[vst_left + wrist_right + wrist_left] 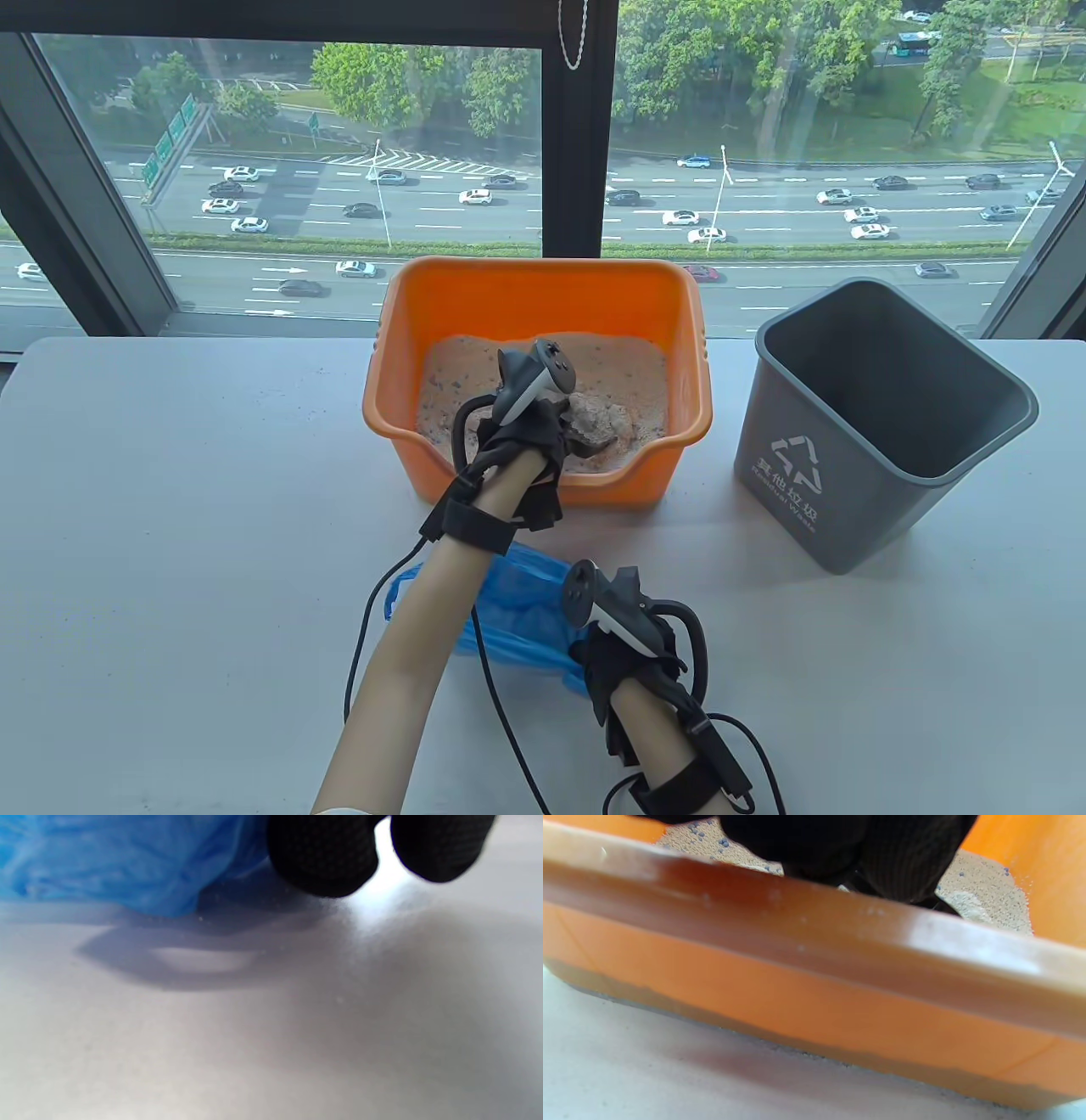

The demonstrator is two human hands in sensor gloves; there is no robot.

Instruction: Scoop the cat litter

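Note:
An orange litter box [407,399] holds pale litter [475,365] with dark specks. My left hand [543,437] reaches over the box's front rim and grips a dark scoop [587,443]. A grey clump of litter [604,413] lies on the scoop. In the left wrist view the rim [814,938] fills the frame, with my gloved fingers [899,861] and litter [984,895] behind it. My right hand [598,658] rests at the right edge of a blue plastic bag [517,607]. Its fingertips [324,857] hang just above the table beside the bag [127,861], holding nothing.
A grey waste bin [882,424] stands open to the right of the box. The white table [187,509] runs up to a window at the back. Glove cables [501,705] trail across the table near my forearms.

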